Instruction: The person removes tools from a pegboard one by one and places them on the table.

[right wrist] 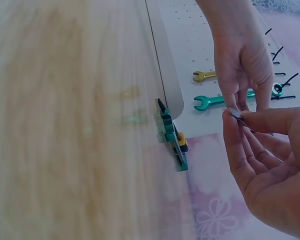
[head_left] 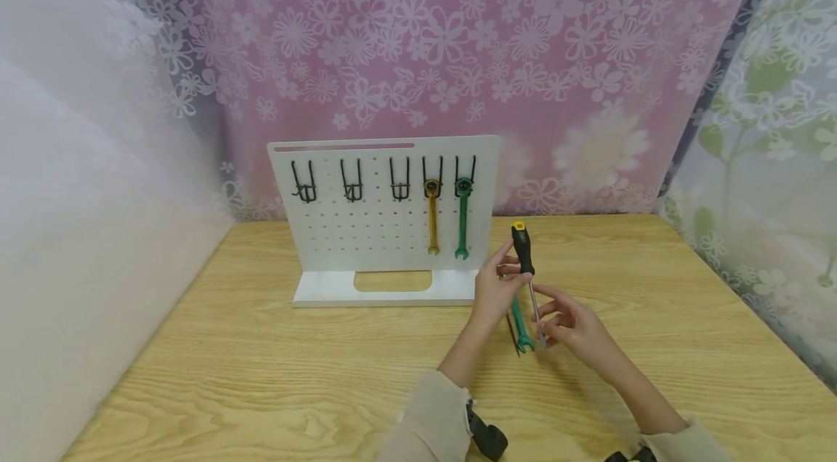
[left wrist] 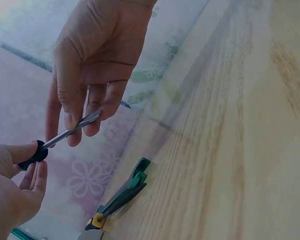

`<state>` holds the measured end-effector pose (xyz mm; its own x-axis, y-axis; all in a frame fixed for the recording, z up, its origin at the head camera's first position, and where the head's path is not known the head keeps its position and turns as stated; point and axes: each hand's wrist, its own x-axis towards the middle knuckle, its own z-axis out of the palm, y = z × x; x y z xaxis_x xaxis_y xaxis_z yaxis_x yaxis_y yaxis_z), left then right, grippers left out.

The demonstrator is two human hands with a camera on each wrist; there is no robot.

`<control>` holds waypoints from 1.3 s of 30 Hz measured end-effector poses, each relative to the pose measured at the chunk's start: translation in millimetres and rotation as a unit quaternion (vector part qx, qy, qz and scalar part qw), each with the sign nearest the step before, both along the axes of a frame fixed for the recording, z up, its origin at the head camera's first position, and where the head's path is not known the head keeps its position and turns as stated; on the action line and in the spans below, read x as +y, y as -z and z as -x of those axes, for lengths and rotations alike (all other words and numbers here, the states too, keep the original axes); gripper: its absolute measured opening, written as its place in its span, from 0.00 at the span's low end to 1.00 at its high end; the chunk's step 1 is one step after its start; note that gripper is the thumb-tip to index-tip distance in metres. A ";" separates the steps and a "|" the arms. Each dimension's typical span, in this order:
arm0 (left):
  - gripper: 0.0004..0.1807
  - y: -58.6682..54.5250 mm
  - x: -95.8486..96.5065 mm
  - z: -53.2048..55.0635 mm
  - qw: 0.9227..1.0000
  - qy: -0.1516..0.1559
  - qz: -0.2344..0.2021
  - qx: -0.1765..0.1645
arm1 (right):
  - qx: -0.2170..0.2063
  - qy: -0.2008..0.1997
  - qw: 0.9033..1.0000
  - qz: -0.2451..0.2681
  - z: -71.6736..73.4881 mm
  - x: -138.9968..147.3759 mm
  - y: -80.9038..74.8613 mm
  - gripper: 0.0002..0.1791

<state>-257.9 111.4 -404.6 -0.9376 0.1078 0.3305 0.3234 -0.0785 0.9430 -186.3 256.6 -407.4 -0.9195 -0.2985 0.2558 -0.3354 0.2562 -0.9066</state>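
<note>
A screwdriver with a black handle and yellow end is held up over the table, handle uppermost. My left hand grips the handle near where the shaft begins. Lower down, thumb and fingers of my right hand pinch the metal shaft close to its flat tip. Beneath them a green wrench lies on the table, beside a thin dark shaft. In the left wrist view a yellow-and-black end shows by that wrench. The left hand partly hides these lying tools in the head view.
A white pegboard stands on its base left of the hands. Its right-hand hooks carry a gold wrench and a green hanging wrench; several black hooks line the left. Floral curtains close off the wooden table's back.
</note>
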 end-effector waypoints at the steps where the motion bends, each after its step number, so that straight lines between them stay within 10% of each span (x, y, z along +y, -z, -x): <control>1: 0.31 1.6 0.7 0.7 1.000 -0.001 0.000 -0.001 | -0.005 0.000 1.000 0.001 0.2 0.6 1.1 0.30; 39: 0.24 37.9 7.4 11.9 0.984 -0.065 0.162 -0.025 | -0.126 0.045 0.991 0.005 3.1 7.1 23.3 0.31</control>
<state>-269.9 118.9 -442.6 -0.9646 0.0777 0.2519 0.2636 0.2679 0.9267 -189.3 263.7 -430.7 -0.9773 -0.2110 0.0169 -0.0739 0.2653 -0.9613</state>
